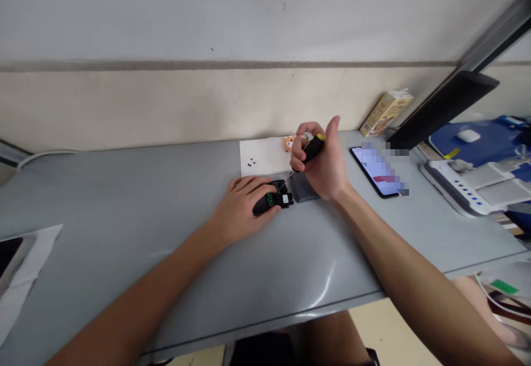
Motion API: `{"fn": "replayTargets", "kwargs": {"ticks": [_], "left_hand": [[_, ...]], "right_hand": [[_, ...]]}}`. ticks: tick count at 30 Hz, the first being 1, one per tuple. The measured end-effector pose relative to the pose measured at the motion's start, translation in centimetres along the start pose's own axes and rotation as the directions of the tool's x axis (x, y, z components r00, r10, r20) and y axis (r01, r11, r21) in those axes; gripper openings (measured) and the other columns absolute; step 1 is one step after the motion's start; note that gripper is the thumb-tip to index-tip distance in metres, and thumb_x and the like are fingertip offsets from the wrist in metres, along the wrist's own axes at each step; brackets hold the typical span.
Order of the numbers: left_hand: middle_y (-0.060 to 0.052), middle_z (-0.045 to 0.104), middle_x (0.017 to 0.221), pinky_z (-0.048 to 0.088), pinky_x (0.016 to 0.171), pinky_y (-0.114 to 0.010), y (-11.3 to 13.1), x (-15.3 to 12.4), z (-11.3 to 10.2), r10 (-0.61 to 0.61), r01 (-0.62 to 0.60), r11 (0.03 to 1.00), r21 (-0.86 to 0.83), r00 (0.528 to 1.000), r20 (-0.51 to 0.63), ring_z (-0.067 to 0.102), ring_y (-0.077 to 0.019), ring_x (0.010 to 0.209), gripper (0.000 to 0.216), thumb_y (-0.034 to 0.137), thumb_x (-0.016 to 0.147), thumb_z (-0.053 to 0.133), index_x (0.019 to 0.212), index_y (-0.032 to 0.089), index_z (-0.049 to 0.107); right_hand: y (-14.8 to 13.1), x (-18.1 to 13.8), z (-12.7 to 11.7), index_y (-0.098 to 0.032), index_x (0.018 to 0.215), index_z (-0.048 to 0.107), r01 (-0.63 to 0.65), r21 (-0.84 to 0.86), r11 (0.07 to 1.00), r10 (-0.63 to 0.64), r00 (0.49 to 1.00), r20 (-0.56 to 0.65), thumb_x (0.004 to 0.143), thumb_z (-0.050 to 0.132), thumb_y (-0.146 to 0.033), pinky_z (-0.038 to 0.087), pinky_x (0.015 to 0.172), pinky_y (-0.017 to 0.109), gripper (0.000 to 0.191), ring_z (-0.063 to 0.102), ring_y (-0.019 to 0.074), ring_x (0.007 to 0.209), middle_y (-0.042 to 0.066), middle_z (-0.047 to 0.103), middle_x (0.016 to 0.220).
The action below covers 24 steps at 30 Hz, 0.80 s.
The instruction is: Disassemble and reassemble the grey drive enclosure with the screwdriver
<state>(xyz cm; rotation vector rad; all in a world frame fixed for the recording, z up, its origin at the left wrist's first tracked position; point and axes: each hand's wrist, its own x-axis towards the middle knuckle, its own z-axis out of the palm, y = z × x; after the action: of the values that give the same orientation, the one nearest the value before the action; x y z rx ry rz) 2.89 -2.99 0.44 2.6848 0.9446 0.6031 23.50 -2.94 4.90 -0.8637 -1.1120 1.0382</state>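
Note:
On the grey table, my left hand is closed around a black opened device that looks like a computer mouse, its green circuit board exposed. My right hand is raised just to the right, shut on the black and yellow handle of a screwdriver, with the thumb sticking up. The thin shaft slants down and left to the opened mouse; whether the tip sits in a screw cannot be made out. Beside the mouse lies a dark grey box, partly hidden under my right hand.
Several small black screws lie on a white paper with a small orange figure. To the right are a phone, a carton, a black upright object and a white multi-port charger.

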Motion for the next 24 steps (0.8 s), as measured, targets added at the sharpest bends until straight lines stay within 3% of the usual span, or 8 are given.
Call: {"fn": "replayTargets", "kwargs": {"ticks": [4, 8, 12, 15, 20, 24], "left_hand": [[-0.002, 0.067, 0.134, 0.040, 0.106, -0.046, -0.2, -0.1, 0.3, 0.012, -0.012, 1.000, 0.005, 1.000, -0.017, 0.059, -0.0258, 0.123, 0.020, 0.037, 0.094, 0.064, 0.111, 0.027, 0.065], [-0.002, 0.066, 0.135, 0.040, 0.106, -0.046, -0.2, -0.1, 0.4, 0.017, -0.017, 1.000, 0.005, 1.000, -0.025, 0.059, -0.0256, 0.124, 0.020, 0.038, 0.095, 0.064, 0.112, 0.026, 0.065], [-0.002, 0.066, 0.136, 0.039, 0.106, -0.046, -0.2, -0.1, 0.3, 0.026, -0.026, 1.000, 0.001, 1.000, -0.016, 0.058, -0.0256, 0.124, 0.021, 0.038, 0.096, 0.063, 0.114, 0.027, 0.065], [-0.002, 0.066, 0.136, 0.039, 0.106, -0.046, -0.1, -0.1, 0.2, 0.027, -0.027, 1.000, 0.009, 1.000, -0.013, 0.059, -0.0251, 0.124, 0.020, 0.038, 0.096, 0.062, 0.113, 0.027, 0.065], [-0.003, 0.066, 0.136, 0.040, 0.105, -0.046, -0.1, -0.2, 0.2, 0.023, -0.023, 1.000, 0.011, 1.000, -0.013, 0.058, -0.0256, 0.123, 0.021, 0.038, 0.096, 0.062, 0.114, 0.027, 0.065], [-0.003, 0.065, 0.137, 0.039, 0.106, -0.046, -0.1, -0.2, 0.2, 0.019, -0.018, 1.000, 0.015, 1.000, -0.007, 0.058, -0.0257, 0.124, 0.022, 0.038, 0.097, 0.061, 0.115, 0.027, 0.064]], "right_hand": [[-1.0, -0.3, -0.1, -0.026, 0.094, 0.060, -0.017, 0.029, 0.999, 0.014, 0.996, 0.084, 0.090, 0.054, -0.071, 0.047, 0.057, 0.031, 0.045, 0.058, 0.0156, 0.066, 0.001, 0.056, 0.076], [-0.7, -0.4, -0.3, -0.025, 0.082, 0.048, -0.033, 0.072, 0.997, 0.028, 0.997, 0.065, 0.083, 0.067, -0.066, 0.048, 0.061, 0.029, 0.046, 0.061, 0.0131, 0.069, 0.001, 0.060, 0.087], [0.3, -0.2, -0.1, -0.025, 0.076, 0.039, -0.043, 0.059, 0.997, 0.041, 0.999, 0.032, 0.081, 0.067, -0.070, 0.041, 0.053, 0.027, 0.053, 0.047, 0.0098, 0.052, -0.006, 0.043, 0.063], [0.5, -0.1, 0.2, -0.026, 0.079, 0.045, -0.032, 0.088, 0.996, 0.030, 0.999, 0.024, 0.084, 0.056, -0.078, 0.039, 0.051, 0.029, 0.053, 0.041, 0.0116, 0.049, -0.007, 0.033, 0.056], [-0.1, -0.1, -0.2, -0.027, 0.098, 0.060, -0.021, 0.118, 0.993, 0.016, 0.999, 0.043, 0.089, 0.055, -0.072, 0.047, 0.061, 0.032, 0.046, 0.058, 0.0163, 0.066, -0.001, 0.055, 0.070], [-0.2, -0.3, -0.4, -0.026, 0.086, 0.055, -0.090, 0.182, 0.979, 0.089, 0.996, 0.012, 0.080, 0.073, -0.063, 0.050, 0.066, 0.031, 0.042, 0.064, 0.0148, 0.074, 0.000, 0.063, 0.085]]}}
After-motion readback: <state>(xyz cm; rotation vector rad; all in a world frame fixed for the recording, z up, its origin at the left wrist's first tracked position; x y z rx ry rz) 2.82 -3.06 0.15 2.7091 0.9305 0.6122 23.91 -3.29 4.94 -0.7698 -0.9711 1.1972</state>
